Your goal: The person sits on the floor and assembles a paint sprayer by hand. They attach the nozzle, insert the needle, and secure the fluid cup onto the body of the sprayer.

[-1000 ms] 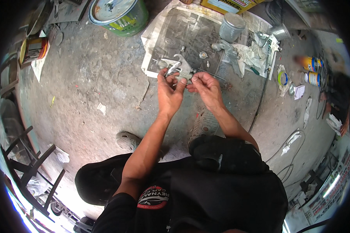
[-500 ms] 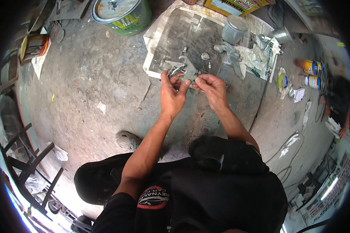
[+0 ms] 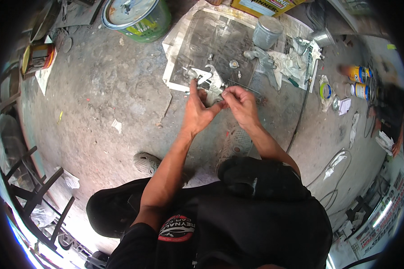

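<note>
Above the near edge of the stained newspaper [image 3: 173, 74], both my hands are on a silvery metal spray gun body [image 3: 214, 78] with a hook at its top. My left hand [image 3: 196, 112] grips it from below, its index finger stretched up along the left end. The thumb and fingers of my right hand [image 3: 243, 105] are pinched at the gun's right end; any small part between them is hidden. A thin rod [image 3: 244, 87] shows just beyond the right fingers. On the paper lie a small metal ring [image 3: 234, 64], a small nozzle-like piece [image 3: 239, 75] and a small fitting [image 3: 210, 57].
A grey metal cup [image 3: 268, 33], a grey glove [image 3: 265, 67] and crumpled white tissue [image 3: 294, 65] sit on the newspaper. Behind are a green paint bucket [image 3: 143, 27] and a yellow can [image 3: 265, 6]. A dark hose [image 3: 299, 116] crosses the floor; another person [image 3: 393, 107] is at right.
The spray gun has turned slightly in my hands, showing a brighter face. My left thumb has slid lower and right, toward the right fingertips, and the index finger has straightened.
</note>
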